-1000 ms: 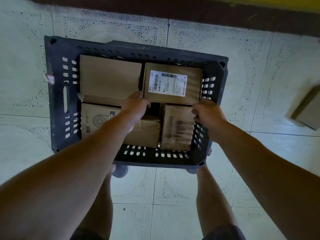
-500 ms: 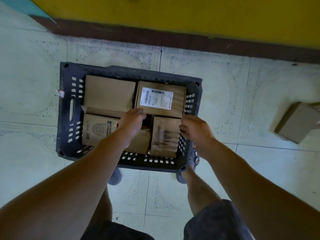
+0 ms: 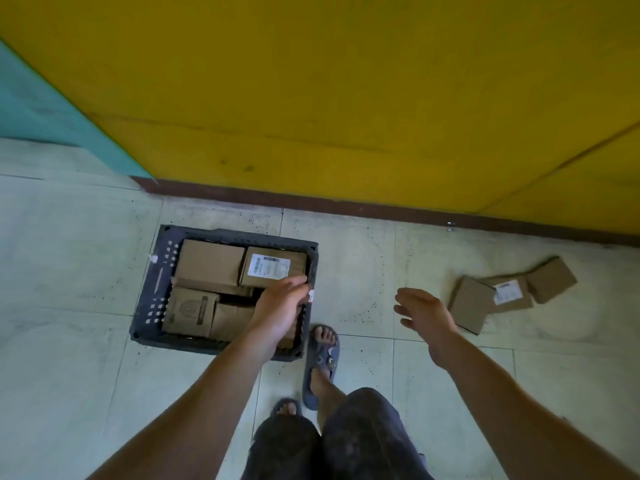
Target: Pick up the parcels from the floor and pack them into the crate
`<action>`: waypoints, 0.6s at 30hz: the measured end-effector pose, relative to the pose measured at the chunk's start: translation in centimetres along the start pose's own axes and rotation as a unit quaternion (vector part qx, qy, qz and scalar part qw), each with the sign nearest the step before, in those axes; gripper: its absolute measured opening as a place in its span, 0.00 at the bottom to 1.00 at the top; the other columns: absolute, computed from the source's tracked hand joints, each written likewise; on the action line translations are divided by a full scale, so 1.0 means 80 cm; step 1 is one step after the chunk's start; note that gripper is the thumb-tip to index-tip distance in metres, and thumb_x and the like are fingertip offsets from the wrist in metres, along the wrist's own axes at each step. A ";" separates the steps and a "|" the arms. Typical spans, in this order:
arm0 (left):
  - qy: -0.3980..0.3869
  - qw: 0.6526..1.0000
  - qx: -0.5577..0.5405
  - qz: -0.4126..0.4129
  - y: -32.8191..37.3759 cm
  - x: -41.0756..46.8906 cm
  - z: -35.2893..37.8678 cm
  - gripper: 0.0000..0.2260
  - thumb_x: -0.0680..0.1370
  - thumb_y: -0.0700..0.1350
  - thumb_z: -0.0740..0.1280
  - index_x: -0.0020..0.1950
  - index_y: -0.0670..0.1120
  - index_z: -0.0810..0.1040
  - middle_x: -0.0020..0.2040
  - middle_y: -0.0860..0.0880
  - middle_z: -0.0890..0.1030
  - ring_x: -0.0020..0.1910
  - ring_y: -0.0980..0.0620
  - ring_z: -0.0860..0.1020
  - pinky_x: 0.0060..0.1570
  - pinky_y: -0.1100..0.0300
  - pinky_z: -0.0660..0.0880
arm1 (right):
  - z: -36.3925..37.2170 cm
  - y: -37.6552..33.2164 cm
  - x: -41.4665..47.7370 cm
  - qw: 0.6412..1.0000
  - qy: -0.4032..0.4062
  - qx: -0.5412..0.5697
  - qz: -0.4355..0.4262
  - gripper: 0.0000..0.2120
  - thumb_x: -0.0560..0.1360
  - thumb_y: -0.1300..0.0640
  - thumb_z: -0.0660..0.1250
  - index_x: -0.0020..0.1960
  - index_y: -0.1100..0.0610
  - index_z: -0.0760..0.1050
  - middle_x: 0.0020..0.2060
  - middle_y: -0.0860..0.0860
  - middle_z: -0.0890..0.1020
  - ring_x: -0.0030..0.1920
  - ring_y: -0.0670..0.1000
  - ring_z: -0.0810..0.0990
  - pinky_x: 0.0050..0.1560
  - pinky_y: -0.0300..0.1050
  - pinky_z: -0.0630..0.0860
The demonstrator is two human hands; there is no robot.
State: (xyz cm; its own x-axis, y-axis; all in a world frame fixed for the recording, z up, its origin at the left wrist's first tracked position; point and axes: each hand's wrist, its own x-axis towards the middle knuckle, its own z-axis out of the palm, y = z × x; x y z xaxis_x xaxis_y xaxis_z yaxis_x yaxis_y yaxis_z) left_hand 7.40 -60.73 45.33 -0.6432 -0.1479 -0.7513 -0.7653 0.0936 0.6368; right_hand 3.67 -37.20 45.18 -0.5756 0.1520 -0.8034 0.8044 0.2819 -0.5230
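Note:
A dark grey crate (image 3: pixel 157 282) sits on the tiled floor at the left and holds several brown cardboard parcels. One parcel (image 3: pixel 273 268) at its far right carries a white label. My left hand (image 3: pixel 280 306) hovers over the crate's right side, fingers apart, holding nothing. My right hand (image 3: pixel 424 315) is open in the air to the right of the crate. Three flat brown parcels lie on the floor further right: a plain one (image 3: pixel 471 303) nearest my right hand, a labelled one (image 3: pixel 510 294), and a plain one (image 3: pixel 550 280) beyond.
A yellow wall (image 3: pixel 346 98) with a dark brown skirting runs behind the crate, and a teal panel (image 3: pixel 34 105) shows at the far left. My sandalled right foot (image 3: pixel 322 355) stands just right of the crate's near corner.
Both hands have come off the labelled parcel in the crate. My right hand has swung right toward the floor parcels. The view has risen and pulled back, showing more wall and floor.

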 end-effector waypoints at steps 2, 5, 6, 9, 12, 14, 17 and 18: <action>-0.038 0.999 0.015 0.000 -0.001 -0.036 0.022 0.14 0.80 0.46 0.61 0.66 0.48 0.75 0.58 0.50 0.79 0.54 0.55 0.78 0.58 0.56 0.73 | -0.030 0.015 -0.042 1.000 0.015 -0.002 -0.014 0.13 0.78 0.60 0.63 0.63 0.58 0.76 0.50 0.52 0.80 0.58 0.56 0.79 0.63 0.53 0.74; -0.064 0.998 0.015 0.011 -0.008 -0.078 0.058 0.13 0.80 0.43 0.62 0.64 0.46 0.76 0.59 0.49 0.79 0.50 0.55 0.78 0.45 0.64 0.72 | -0.078 0.053 -0.103 0.999 0.031 -0.005 -0.022 0.14 0.78 0.59 0.64 0.63 0.58 0.76 0.51 0.53 0.81 0.55 0.53 0.79 0.58 0.48 0.74; -0.071 0.997 0.012 0.017 -0.009 -0.092 0.071 0.13 0.80 0.43 0.62 0.64 0.46 0.76 0.59 0.49 0.79 0.51 0.54 0.78 0.43 0.64 0.71 | -0.094 0.068 -0.120 0.999 0.045 -0.001 -0.027 0.14 0.78 0.58 0.64 0.63 0.58 0.76 0.51 0.53 0.81 0.53 0.53 0.79 0.56 0.47 0.74; -0.103 0.994 0.013 0.039 -0.012 -0.127 0.109 0.12 0.79 0.44 0.63 0.61 0.47 0.78 0.58 0.48 0.81 0.53 0.52 0.79 0.43 0.61 0.71 | -0.142 0.108 -0.168 0.995 0.085 0.041 -0.025 0.11 0.78 0.60 0.64 0.60 0.59 0.77 0.50 0.55 0.81 0.51 0.53 0.79 0.54 0.48 0.74; -0.113 0.991 0.037 0.056 -0.004 -0.167 0.151 0.12 0.79 0.44 0.64 0.62 0.47 0.78 0.53 0.49 0.82 0.55 0.50 0.79 0.51 0.57 0.72 | -0.184 0.144 -0.206 0.991 0.112 0.069 -0.023 0.09 0.79 0.62 0.62 0.57 0.58 0.77 0.48 0.56 0.80 0.49 0.53 0.78 0.51 0.48 0.72; -0.120 0.989 0.047 0.071 0.005 -0.191 0.186 0.11 0.79 0.44 0.63 0.60 0.47 0.78 0.52 0.48 0.81 0.54 0.50 0.79 0.55 0.56 0.71 | -0.210 0.169 -0.217 0.989 0.121 0.085 -0.023 0.08 0.79 0.61 0.62 0.57 0.59 0.77 0.48 0.56 0.80 0.49 0.54 0.78 0.51 0.47 0.72; -0.147 0.983 0.056 0.094 0.017 -0.218 0.249 0.10 0.79 0.44 0.63 0.59 0.49 0.78 0.52 0.48 0.81 0.53 0.50 0.79 0.53 0.57 0.71 | -0.257 0.204 -0.219 0.989 0.118 0.085 -0.012 0.10 0.79 0.59 0.63 0.59 0.58 0.78 0.50 0.53 0.82 0.51 0.53 0.80 0.53 0.47 0.75; -0.148 0.983 0.051 0.097 0.020 -0.223 0.271 0.10 0.79 0.44 0.63 0.59 0.48 0.78 0.52 0.48 0.82 0.52 0.51 0.79 0.52 0.58 0.71 | -0.277 0.213 -0.217 0.991 0.112 0.078 -0.009 0.10 0.79 0.58 0.64 0.59 0.57 0.78 0.50 0.52 0.82 0.52 0.52 0.80 0.55 0.48 0.76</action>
State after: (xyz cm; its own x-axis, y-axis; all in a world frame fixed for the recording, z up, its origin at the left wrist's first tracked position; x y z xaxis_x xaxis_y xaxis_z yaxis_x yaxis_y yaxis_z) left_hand 17.10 -36.57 56.01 -0.7446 0.1745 -0.6443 -0.6159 0.1927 0.7639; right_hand 24.12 -14.05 56.50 -0.5940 0.3603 -0.7193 0.7966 0.1385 -0.5884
